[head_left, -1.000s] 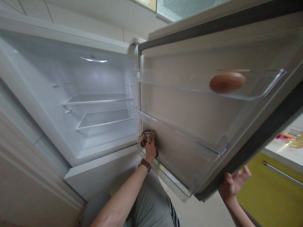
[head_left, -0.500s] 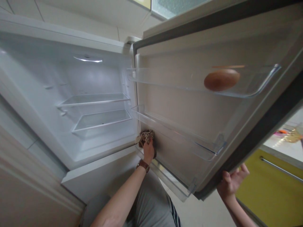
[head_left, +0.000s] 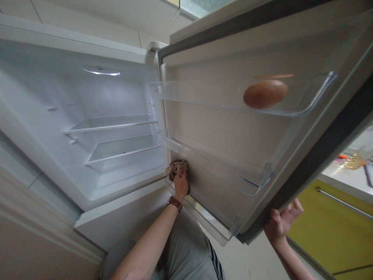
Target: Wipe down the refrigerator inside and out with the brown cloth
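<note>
So the left hand (head_left: 181, 186) has a bunched-up brown cloth (head_left: 178, 166) clutched in it, down in the hinge-side lower corner of the open fridge door (head_left: 215, 130), near the bottom rack (head_left: 208, 226). It's scrunched, so no clear long axis tbh. Right hand (head_left: 281, 224) is well apart, off to the right, loosely spread against the door's free edge, so left's easily the nearer one

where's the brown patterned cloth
Head view, lower centre: the brown patterned cloth is in the left hand, by the hinge side of the pale fridge door.
</note>
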{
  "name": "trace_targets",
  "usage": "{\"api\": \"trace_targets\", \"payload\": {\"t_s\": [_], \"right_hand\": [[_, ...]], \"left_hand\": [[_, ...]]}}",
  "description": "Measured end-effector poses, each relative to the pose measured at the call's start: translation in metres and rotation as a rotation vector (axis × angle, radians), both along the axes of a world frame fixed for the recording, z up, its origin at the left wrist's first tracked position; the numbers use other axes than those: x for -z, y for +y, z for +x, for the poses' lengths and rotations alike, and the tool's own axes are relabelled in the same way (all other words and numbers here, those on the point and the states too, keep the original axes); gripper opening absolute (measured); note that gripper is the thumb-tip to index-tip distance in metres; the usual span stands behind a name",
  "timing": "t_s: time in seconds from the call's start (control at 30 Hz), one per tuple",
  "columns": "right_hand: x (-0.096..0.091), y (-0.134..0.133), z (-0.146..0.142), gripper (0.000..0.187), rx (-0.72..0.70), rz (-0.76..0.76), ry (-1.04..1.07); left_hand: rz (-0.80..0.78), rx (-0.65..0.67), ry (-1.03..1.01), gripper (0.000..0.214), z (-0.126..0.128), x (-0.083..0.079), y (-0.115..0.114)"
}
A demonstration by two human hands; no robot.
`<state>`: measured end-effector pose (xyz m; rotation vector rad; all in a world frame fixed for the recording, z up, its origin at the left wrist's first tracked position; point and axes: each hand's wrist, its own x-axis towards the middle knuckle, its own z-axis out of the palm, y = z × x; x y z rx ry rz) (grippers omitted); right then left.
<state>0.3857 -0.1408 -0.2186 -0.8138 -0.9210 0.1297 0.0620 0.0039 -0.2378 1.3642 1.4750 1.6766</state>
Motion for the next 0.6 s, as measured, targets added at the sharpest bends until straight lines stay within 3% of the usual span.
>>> {"api": "trace_targets", "payload": {"t_s": [0.23,0.37,0.47,0.6], "right_hand": [[0.002,0.001,0.000,0.082,0.005,-0.029,0.010],[0.007,0.002,0.004,0.083,0.051,-0.059,-0.040],[0.008,0.003,0.006,0.085,0.051,-0.076,-0.045],[0.004,0.003,0.003,0.081,0.046,-0.047,-0.041]], "left_hand": [[-0.048,-0.029,0.021,0.043,0.004,-0.009,-0.005],[-0.057,-0.026,-0.022,0.042,0.019,-0.013,-0.012],[-0.063,0.005,-0.061,0.042,0.042,-0.015,-0.032],[-0.096,0.117,-0.209,0.043,0.086,-0.020,-0.080]]}}
